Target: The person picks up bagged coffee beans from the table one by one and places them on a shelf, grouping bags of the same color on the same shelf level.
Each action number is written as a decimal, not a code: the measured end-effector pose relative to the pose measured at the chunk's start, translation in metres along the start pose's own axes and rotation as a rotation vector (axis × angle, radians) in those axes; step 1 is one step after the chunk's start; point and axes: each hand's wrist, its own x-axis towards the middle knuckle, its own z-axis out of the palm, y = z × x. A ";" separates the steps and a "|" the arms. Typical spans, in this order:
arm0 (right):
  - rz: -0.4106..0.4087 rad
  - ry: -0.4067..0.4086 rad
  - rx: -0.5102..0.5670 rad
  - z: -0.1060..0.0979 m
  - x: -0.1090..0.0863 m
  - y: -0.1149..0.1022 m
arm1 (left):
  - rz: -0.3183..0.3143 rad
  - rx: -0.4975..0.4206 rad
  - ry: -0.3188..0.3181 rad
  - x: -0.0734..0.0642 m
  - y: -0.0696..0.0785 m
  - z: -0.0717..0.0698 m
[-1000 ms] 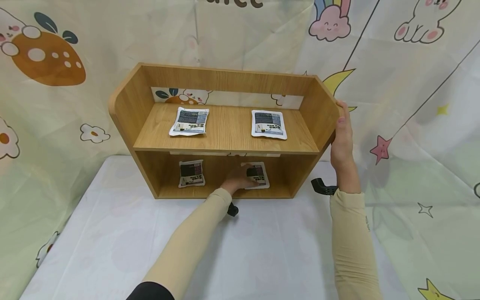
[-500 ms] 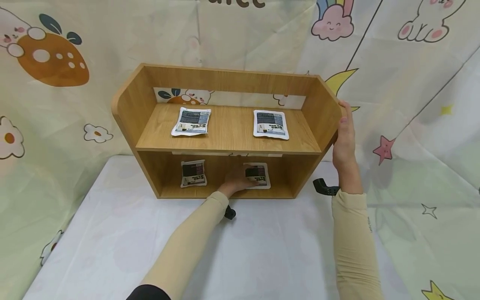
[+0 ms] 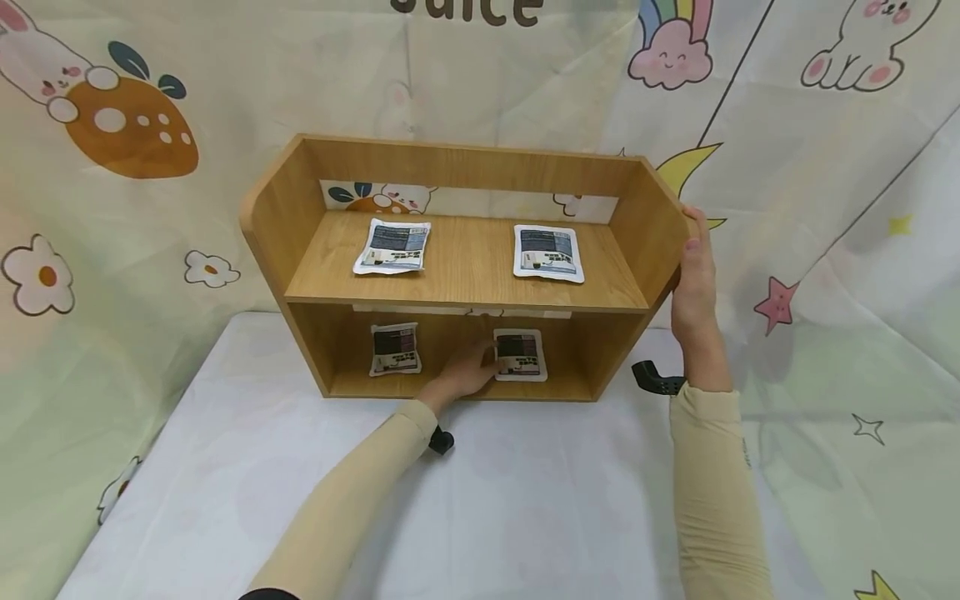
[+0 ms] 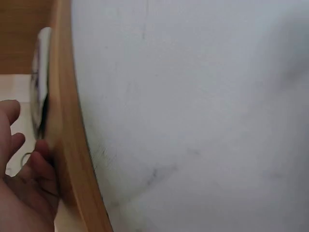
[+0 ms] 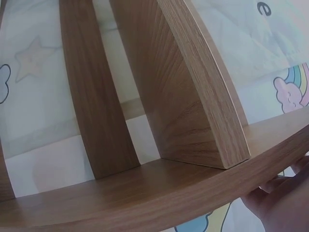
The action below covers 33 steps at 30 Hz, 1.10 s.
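My left hand [image 3: 467,367] is inside the lower tier of the wooden shelf [image 3: 465,304]. Its fingers are loosely bent and hold nothing. Close to their right lies a flat white pouch with a dark label [image 3: 521,356]. In the left wrist view the pouch [image 4: 40,72] shows edge-on, apart from the fingers of the left hand [image 4: 29,179]. My right hand [image 3: 694,292] holds the upper front of the shelf's right side panel from outside. The right wrist view shows part of the right hand [image 5: 285,198] beyond that panel, with its fingertips partly hidden.
Another pouch [image 3: 395,349] lies at the lower left. The upper tier carries a left pouch [image 3: 392,247] and a right pouch [image 3: 548,252]. The shelf stands on a white-covered table [image 3: 517,492] against a printed cloth backdrop [image 3: 510,100].
The left hand has let go of the lower right pouch and drawn back a little to the left. The right hand keeps its place on the side panel, while the head view has shifted slightly.
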 end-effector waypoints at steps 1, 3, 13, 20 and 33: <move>0.002 0.000 -0.002 -0.001 0.000 0.000 | 0.013 0.011 -0.004 -0.002 -0.001 0.000; 0.000 -0.001 -0.003 -0.002 0.000 0.001 | 0.029 0.019 -0.016 -0.007 -0.002 -0.002; 0.001 0.005 -0.023 -0.006 0.001 0.003 | 0.119 -0.098 -0.040 -0.048 -0.009 -0.013; 0.008 0.000 -0.011 -0.007 0.001 0.003 | 0.095 -0.125 -0.069 -0.095 -0.030 -0.030; 0.182 0.016 -0.085 -0.013 -0.004 -0.002 | -0.032 0.192 -0.009 -0.207 -0.098 -0.094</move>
